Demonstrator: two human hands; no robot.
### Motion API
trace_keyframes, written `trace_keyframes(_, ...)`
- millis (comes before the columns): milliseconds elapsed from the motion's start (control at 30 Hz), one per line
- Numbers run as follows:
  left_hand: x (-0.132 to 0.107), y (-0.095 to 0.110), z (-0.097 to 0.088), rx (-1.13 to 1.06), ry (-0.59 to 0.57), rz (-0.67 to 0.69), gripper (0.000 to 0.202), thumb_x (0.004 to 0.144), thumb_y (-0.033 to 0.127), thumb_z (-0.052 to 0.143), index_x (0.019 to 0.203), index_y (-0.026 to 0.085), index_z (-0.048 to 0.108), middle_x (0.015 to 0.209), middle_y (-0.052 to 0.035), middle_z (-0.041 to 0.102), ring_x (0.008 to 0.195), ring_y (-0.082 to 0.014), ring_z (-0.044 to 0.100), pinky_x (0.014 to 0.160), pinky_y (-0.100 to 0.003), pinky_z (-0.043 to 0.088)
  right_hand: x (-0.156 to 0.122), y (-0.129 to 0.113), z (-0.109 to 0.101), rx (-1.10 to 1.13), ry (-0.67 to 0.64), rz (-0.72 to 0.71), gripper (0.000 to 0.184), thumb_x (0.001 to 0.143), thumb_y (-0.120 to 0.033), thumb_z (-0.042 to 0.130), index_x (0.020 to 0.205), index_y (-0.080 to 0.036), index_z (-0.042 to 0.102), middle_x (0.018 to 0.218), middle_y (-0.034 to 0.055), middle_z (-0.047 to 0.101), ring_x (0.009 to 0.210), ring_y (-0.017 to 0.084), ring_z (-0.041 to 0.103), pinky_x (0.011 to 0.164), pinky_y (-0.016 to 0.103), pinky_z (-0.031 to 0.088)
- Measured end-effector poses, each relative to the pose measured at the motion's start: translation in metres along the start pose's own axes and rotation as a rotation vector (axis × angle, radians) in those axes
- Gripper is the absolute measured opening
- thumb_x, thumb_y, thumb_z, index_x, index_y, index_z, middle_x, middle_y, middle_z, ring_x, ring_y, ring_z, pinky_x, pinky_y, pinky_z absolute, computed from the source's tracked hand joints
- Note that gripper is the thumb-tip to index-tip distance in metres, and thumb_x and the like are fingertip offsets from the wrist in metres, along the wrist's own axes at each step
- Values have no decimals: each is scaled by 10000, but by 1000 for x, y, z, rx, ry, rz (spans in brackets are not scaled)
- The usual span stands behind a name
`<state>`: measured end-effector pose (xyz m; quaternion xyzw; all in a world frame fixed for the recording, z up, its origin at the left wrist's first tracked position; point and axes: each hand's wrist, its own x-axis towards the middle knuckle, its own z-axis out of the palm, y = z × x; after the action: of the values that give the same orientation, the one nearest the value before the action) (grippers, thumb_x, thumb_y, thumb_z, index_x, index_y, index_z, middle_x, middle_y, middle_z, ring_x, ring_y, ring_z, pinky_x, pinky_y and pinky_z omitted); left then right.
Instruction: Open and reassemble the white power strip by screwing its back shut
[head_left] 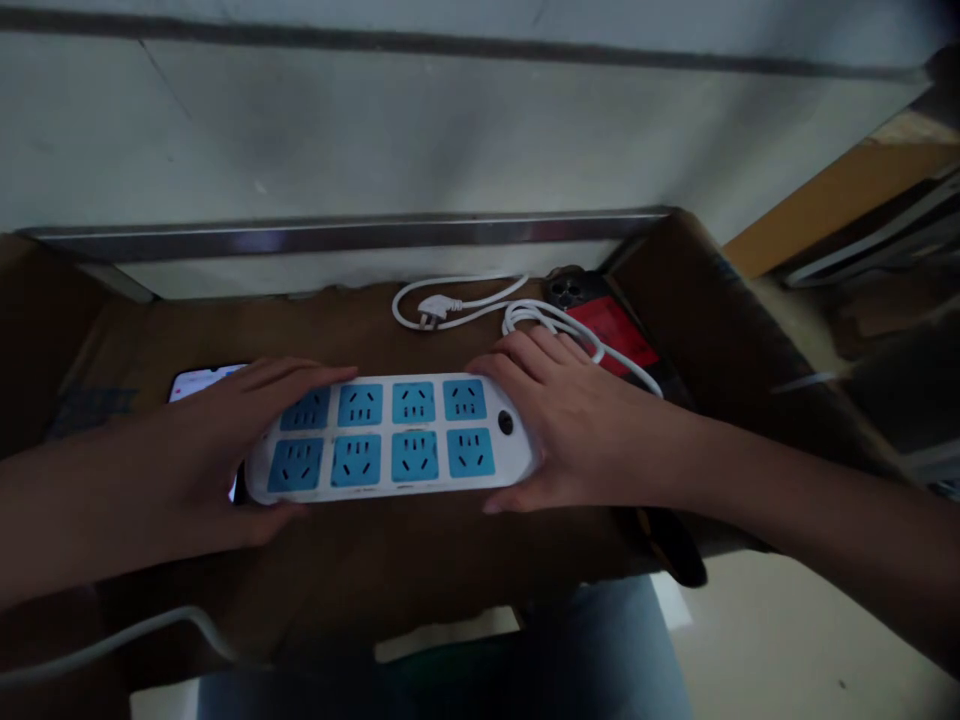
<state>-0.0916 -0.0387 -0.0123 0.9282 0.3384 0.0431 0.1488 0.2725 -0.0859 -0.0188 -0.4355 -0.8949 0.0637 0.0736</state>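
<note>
A white power strip [390, 438] with several blue socket panels lies flat on a brown cardboard surface [390, 560]. My left hand [225, 450] grips its left end, fingers across the top and thumb along the near edge. My right hand [562, 430] grips the right end the same way, next to a round black switch [505, 423]. A white cord [555, 320] runs in loops behind the strip, close to my right fingers, and ends in a white plug [435, 310].
A smartphone [202, 382] lies partly under my left hand. A dark phone [570, 290] sits at the back right beside a red item [615, 335]. Another white cable [127, 638] crosses the lower left. A metal strip [337, 236] and a pale wall [375, 120] stand behind.
</note>
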Motion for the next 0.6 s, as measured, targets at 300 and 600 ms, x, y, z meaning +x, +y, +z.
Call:
trace_keyframes(300, 5, 6, 6, -17, 56, 30, 888, 769, 352, 702, 1592, 440, 379, 1388, 1, 681, 1121, -266, 724, 842, -321, 582, 0, 3, 6, -31, -21, -52, 1147, 672, -918, 721, 1441, -94, 511, 1338, 204, 595, 1197, 375, 574, 1055, 551, 461)
trace_keyframes(600, 8, 10, 4, -112, -35, -45, 862, 769, 368, 722, 1575, 428, 424, 1397, 17, 687, 1056, -232, 753, 775, -285, 583, -1, 1, 3, -45, -72, -61, 1057, 767, -895, 658, 1416, -73, 512, 1244, 194, 686, 1085, 348, 650, 1054, 512, 412)
